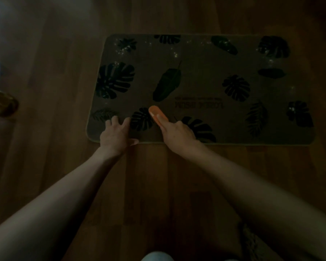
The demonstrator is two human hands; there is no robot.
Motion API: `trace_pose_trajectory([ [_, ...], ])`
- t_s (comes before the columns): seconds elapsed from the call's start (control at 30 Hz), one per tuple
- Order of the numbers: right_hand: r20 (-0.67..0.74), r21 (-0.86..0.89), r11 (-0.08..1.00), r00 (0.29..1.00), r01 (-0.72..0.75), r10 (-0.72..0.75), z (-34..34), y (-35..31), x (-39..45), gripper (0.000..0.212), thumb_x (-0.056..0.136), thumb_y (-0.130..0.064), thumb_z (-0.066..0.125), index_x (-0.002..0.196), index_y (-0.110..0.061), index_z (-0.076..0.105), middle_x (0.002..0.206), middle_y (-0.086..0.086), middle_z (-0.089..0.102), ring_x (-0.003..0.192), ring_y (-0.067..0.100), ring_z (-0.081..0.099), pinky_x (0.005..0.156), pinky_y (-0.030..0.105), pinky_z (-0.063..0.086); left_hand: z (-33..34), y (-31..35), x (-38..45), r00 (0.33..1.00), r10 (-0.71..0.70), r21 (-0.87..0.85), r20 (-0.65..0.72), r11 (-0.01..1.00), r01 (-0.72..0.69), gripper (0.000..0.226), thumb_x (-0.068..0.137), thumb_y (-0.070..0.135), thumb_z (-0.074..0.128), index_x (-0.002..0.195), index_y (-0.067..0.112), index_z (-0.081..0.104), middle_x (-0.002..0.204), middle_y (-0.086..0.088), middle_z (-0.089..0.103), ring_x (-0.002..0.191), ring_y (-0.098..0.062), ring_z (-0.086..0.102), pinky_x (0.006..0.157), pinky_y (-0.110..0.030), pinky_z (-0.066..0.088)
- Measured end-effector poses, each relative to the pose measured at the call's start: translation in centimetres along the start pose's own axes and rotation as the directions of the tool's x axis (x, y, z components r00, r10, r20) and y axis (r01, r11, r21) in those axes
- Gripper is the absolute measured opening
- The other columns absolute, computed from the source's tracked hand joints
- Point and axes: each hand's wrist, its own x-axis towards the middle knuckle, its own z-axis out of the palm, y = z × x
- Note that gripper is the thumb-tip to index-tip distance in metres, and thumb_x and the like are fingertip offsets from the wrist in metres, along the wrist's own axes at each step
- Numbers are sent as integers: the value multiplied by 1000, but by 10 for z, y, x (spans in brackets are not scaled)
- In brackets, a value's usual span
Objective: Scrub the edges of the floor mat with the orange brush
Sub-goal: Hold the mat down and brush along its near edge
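A grey-brown floor mat [205,72] printed with dark leaves lies flat on the wooden floor in dim light. My right hand [177,134] grips the orange brush [155,113] and holds it down on the mat a little inside the near edge, with a finger stretched along its back. My left hand [117,134] rests flat with spread fingers on the mat's near left corner, thumb lying at the edge.
Dark wooden floor [64,63] surrounds the mat. A shiny rounded brown object [2,102] sits at the left edge of view. A patterned item [252,242] lies at the bottom right, and a pale cloth-covered knee [156,257] shows at the bottom centre.
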Motion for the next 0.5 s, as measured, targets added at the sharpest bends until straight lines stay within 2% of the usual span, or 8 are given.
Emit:
trace_pose_trajectory([
  [0.1, 0, 68, 997, 1000, 26, -26, 2, -4, -10, 52, 108, -34, 31, 157, -38, 15, 96, 21, 64, 67, 29, 59, 61, 41, 54, -3, -3, 5, 989, -127, 12, 77, 992, 127, 97, 79, 62, 71, 152, 37, 12, 160, -20, 7, 144, -47, 12, 107, -67, 26],
  [0.17, 92, 106, 994, 995, 36, -46, 17, -6, -41, 54, 109, -33, 31, 156, -44, 6, 92, 18, 63, 64, 24, 61, 59, 40, 55, 1, -10, 8, 979, -174, -40, 106, 983, 179, 103, 76, 69, 69, 153, 38, 7, 163, -19, -2, 147, -49, 4, 107, -72, 20],
  [0.23, 194, 171, 984, 977, 57, -90, 28, -10, -68, 53, 109, -34, 28, 155, -48, 4, 89, 16, 64, 65, 25, 65, 63, 43, 59, 6, -16, 10, 982, -154, -93, 106, 982, 164, 104, 76, 69, 67, 154, 36, 7, 164, -19, -3, 147, -50, 2, 110, -72, 21],
  [0.33, 130, 54, 996, 989, 70, -77, 25, -15, -43, 55, 109, -34, 30, 156, -47, 5, 92, 17, 60, 63, 25, 54, 64, 39, 50, 10, -19, 10, 988, -128, -122, 81, 983, 137, 102, 78, 66, 69, 155, 34, 10, 164, -20, -3, 146, -52, 3, 112, -68, 24],
  [0.4, 69, -62, 996, 996, 68, -64, 14, -26, -11, 58, 108, -32, 34, 158, -42, 6, 102, 22, 61, 66, 26, 47, 65, 37, 44, 10, -19, 10, 990, -112, -140, 91, 982, 124, 100, 79, 63, 71, 154, 34, 13, 164, -19, -2, 146, -53, 2, 112, -67, 23],
  [0.5, 50, -47, 998, 998, 51, -49, 4, -37, 22, 55, 108, -33, 32, 158, -38, 10, 111, 23, 59, 74, 29, 50, 68, 38, 44, 10, -30, 8, 994, -69, -134, 85, 988, 80, 95, 81, 53, 74, 155, 38, 16, 165, -15, 0, 147, -51, 2, 115, -64, 23],
])
